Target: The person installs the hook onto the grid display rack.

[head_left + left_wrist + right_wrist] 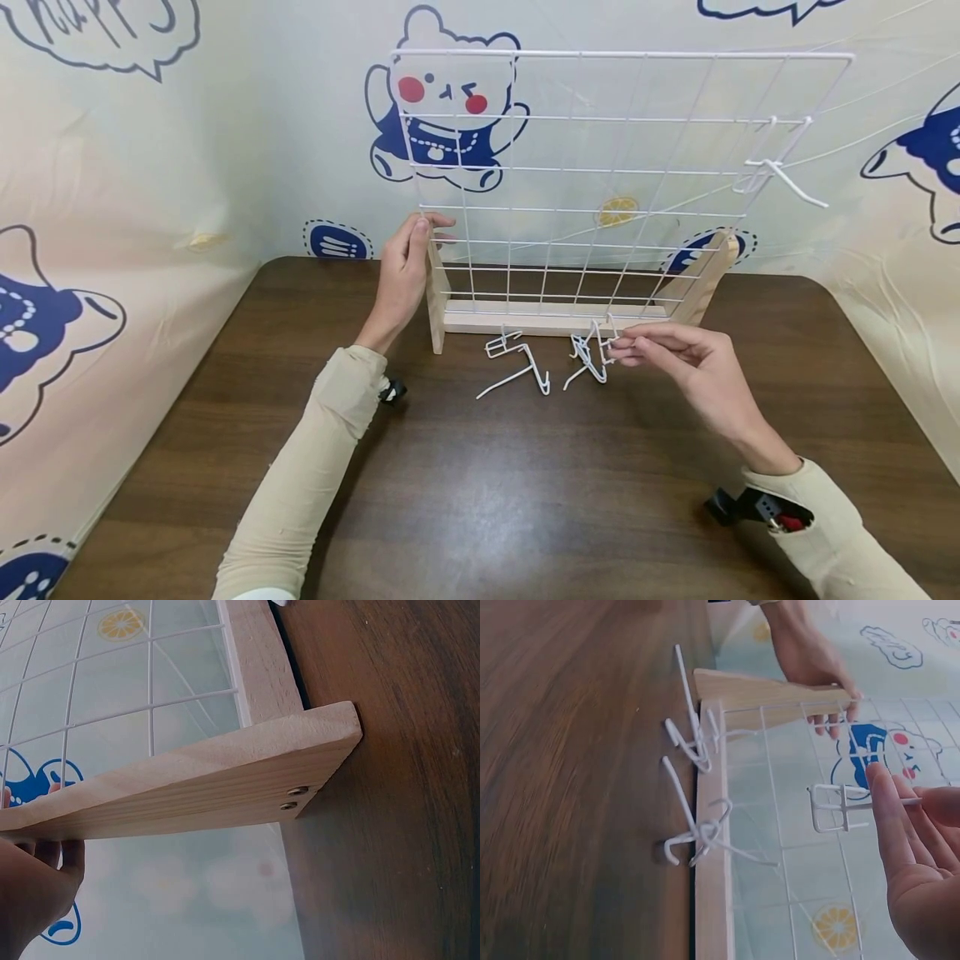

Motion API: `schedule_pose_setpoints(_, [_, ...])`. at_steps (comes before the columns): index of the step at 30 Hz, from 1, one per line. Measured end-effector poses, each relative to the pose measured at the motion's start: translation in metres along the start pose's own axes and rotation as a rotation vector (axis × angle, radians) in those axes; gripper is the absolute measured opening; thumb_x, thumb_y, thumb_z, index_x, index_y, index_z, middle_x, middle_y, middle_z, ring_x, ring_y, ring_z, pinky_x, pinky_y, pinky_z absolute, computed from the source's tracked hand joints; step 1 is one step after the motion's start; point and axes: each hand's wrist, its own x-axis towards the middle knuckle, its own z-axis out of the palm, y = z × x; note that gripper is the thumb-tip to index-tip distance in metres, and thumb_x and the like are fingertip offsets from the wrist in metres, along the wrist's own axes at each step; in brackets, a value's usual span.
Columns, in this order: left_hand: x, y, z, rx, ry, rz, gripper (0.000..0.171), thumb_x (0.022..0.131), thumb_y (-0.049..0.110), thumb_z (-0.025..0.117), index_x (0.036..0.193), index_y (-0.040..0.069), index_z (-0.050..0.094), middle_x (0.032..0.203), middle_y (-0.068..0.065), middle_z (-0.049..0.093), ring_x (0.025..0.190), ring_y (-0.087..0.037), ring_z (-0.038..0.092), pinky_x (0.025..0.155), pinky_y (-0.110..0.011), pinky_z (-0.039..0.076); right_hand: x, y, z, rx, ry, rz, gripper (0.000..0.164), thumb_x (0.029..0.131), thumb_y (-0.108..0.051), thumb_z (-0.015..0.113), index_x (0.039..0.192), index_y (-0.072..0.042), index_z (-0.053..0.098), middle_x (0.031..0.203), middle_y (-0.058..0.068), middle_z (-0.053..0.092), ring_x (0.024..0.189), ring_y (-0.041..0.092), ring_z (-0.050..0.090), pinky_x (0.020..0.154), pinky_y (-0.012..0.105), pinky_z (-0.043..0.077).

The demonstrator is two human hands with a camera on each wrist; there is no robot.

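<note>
A white wire grid rack with wooden side legs stands on the table. My left hand grips the top of its left wooden leg, with the thumb in front and fingers behind the mesh. Between thumb and fingers, my right hand pinches a white wire hook, its squared end pointing out from the fingertips. Below it, two more white wire hooks lie by the rack's wooden base bar: one to the left, the other nearer the right hand.
Another white hook hangs on the grid's upper right, its prong jutting forward. The brown table stretches in front of the rack. A printed cloth backdrop rises behind and at both sides.
</note>
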Motion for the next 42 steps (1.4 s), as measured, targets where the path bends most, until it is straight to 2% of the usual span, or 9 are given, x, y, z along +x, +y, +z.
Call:
schedule_pose_setpoints(7, [0.000, 0.000, 0.000, 0.001, -0.001, -0.003, 0.037, 0.109, 0.010, 0.031, 0.117, -0.014, 0.057, 0.122, -0.030, 0.061, 0.106, -0.046, 0.063, 0.097, -0.056, 0.048, 0.002, -0.007, 0.006, 0.126, 0.001, -0.073, 0.024, 0.097, 0.008, 0.055, 0.118, 0.020, 0.059, 0.107, 0.035, 0.066, 0.095, 0.036, 0.072, 0.086, 0.043, 0.057])
schedule_pose_setpoints(9, [0.000, 0.000, 0.000, 0.002, -0.001, -0.005, 0.037, 0.109, 0.011, 0.032, 0.117, -0.014, 0.057, 0.122, -0.029, 0.061, 0.106, -0.044, 0.064, 0.098, -0.056, 0.048, 0.003, -0.009, 0.008, 0.140, -0.002, -0.092, 0.024, 0.097, 0.009, 0.054, 0.119, 0.020, 0.059, 0.107, 0.035, 0.066, 0.095, 0.037, 0.072, 0.086, 0.042, 0.057])
schedule_pose_setpoints(14, [0.000, -0.001, -0.001, 0.001, 0.001, -0.009, 0.037, 0.109, 0.012, 0.032, 0.117, -0.013, 0.058, 0.123, -0.028, 0.061, 0.107, -0.042, 0.064, 0.097, -0.055, 0.048, 0.008, -0.015, 0.012, 0.114, 0.011, -0.106, 0.025, 0.098, 0.008, 0.054, 0.120, 0.015, 0.062, 0.108, 0.032, 0.068, 0.095, 0.035, 0.072, 0.088, 0.040, 0.056])
schedule_pose_setpoints(19, [0.000, -0.001, 0.000, 0.000, 0.000, -0.009, 0.037, 0.109, 0.012, 0.032, 0.117, -0.013, 0.058, 0.123, -0.027, 0.062, 0.107, -0.042, 0.064, 0.098, -0.055, 0.048, 0.012, -0.022, 0.016, 0.093, 0.033, -0.123, 0.025, 0.097, 0.007, 0.055, 0.120, 0.015, 0.063, 0.108, 0.028, 0.070, 0.093, 0.032, 0.073, 0.089, 0.038, 0.056])
schedule_pose_setpoints(28, [0.000, 0.001, 0.000, 0.006, -0.001, -0.004, 0.038, 0.109, 0.013, 0.032, 0.118, -0.013, 0.058, 0.124, -0.027, 0.061, 0.109, -0.042, 0.063, 0.100, -0.053, 0.047, 0.020, -0.030, 0.021, 0.138, 0.056, -0.167, 0.023, 0.097, 0.008, 0.055, 0.116, 0.019, 0.062, 0.107, 0.031, 0.069, 0.094, 0.035, 0.072, 0.088, 0.041, 0.056])
schedule_pose_setpoints(37, [0.000, 0.000, 0.000, 0.010, 0.003, -0.007, 0.038, 0.109, 0.013, 0.032, 0.117, -0.013, 0.058, 0.123, -0.027, 0.062, 0.108, -0.042, 0.063, 0.100, -0.053, 0.046, 0.025, -0.040, 0.022, 0.148, 0.061, -0.200, 0.021, 0.096, 0.010, 0.056, 0.114, 0.018, 0.064, 0.106, 0.031, 0.069, 0.095, 0.036, 0.072, 0.086, 0.043, 0.056])
schedule_pose_setpoints(42, [-0.001, 0.000, 0.000, 0.010, 0.001, -0.004, 0.037, 0.109, 0.012, 0.032, 0.117, -0.012, 0.059, 0.122, -0.027, 0.062, 0.109, -0.042, 0.063, 0.101, -0.057, 0.044, 0.028, -0.046, 0.024, 0.151, 0.077, -0.205, 0.021, 0.095, 0.010, 0.057, 0.113, 0.018, 0.064, 0.105, 0.030, 0.070, 0.094, 0.036, 0.072, 0.089, 0.042, 0.056])
